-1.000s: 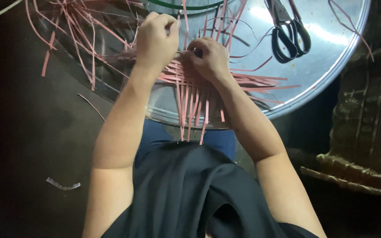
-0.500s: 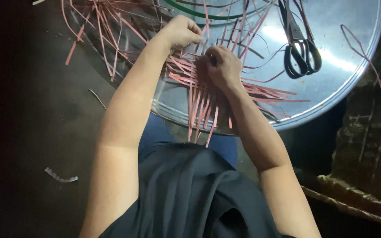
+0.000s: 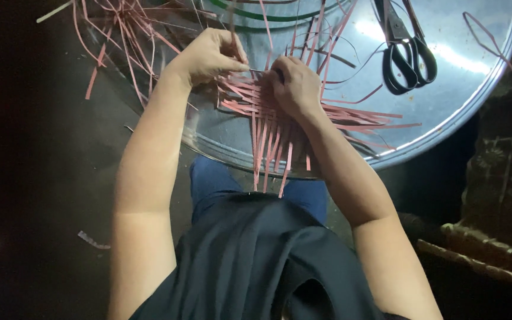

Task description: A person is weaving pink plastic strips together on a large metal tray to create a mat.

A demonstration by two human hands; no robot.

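Note:
A flat weave of pink strips (image 3: 268,127) lies on a round shiny metal tray (image 3: 457,89), its loose ends hanging over the near rim. My left hand (image 3: 208,56) pinches a pink strip at the weave's upper left edge. My right hand (image 3: 294,86) presses down on the middle of the weave, fingers curled on the strips. Both forearms reach forward from my dark top.
Black-handled scissors (image 3: 407,50) lie on the tray at the upper right. Loose pink strips (image 3: 120,35) are scattered at the upper left. A green-rimmed round object (image 3: 268,13) sits at the tray's far side. A woven basket (image 3: 493,249) stands at the right. One strip scrap (image 3: 93,240) lies on the dark floor.
The view has shifted slightly. My left hand has moved down and right, closer to the weave, pulling a strip. My right hand stays pressed on the weave.

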